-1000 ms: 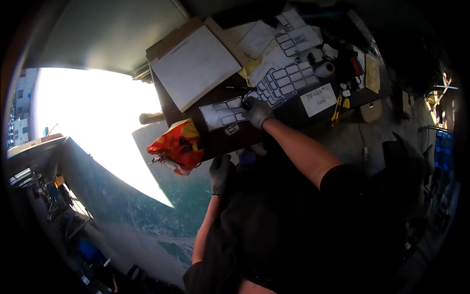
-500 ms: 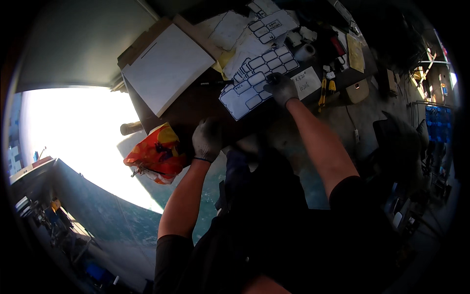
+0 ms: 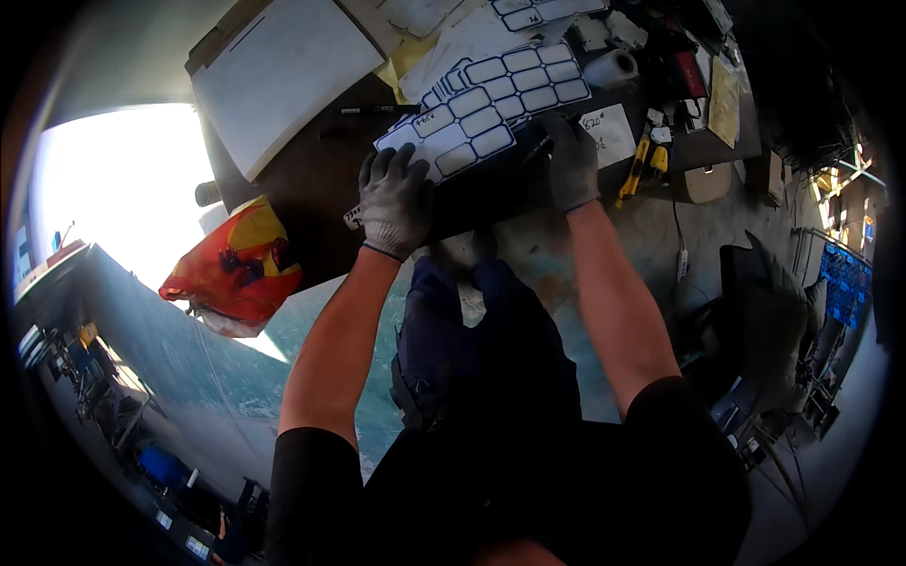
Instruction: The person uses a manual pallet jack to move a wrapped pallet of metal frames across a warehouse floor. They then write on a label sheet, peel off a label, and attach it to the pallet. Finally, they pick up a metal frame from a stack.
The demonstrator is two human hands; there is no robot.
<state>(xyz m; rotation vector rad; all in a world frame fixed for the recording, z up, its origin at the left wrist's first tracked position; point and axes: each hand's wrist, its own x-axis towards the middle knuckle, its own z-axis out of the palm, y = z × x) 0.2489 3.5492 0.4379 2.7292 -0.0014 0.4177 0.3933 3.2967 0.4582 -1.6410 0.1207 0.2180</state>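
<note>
A white label sheet [image 3: 472, 123] with blue-edged rectangles lies on the dark table [image 3: 311, 179]. My left hand [image 3: 394, 200], in a grey glove, rests flat on the table at the sheet's lower left corner, fingers spread. My right hand [image 3: 569, 160], also gloved, is at the sheet's right edge and grips a dark pen [image 3: 540, 146]. More label sheets [image 3: 538, 14] lie further back.
A large white board [image 3: 283, 80] lies at the table's left. A red and yellow bag [image 3: 236, 269] hangs off the left edge. A white tape roll [image 3: 609, 68], a white paper note [image 3: 604, 134], yellow-handled pliers [image 3: 634, 170] and a marker [image 3: 377, 110] sit about the table.
My left hand rose from below the table edge onto the table by the label sheet. The right hand stayed on the sheet's right side. The view shifted closer over the table.
</note>
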